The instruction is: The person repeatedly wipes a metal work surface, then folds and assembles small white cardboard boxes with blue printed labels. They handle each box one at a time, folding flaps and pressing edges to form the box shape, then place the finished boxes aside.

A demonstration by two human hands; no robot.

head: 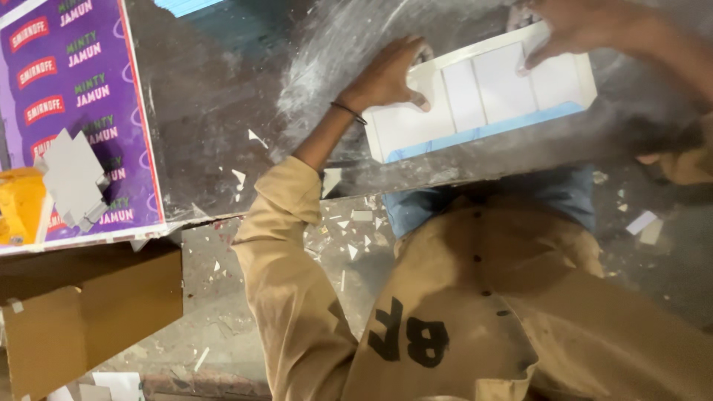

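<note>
While I press both spread hands, left hand [386, 78] and right hand [568, 30], flat on the white blue-edged cardboard tray [483, 104], gripping nothing, a purple printed board [74, 111] lies left on the dusty dark table [238, 111].

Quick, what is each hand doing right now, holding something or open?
Left hand: open, spread flat on the white folded card.
Right hand: fingertips on the card's far edge; grip cannot be told.

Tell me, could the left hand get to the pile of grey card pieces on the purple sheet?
Probably yes: only bare dark tabletop lies between, though the left hand now rests on the white tray.
</note>
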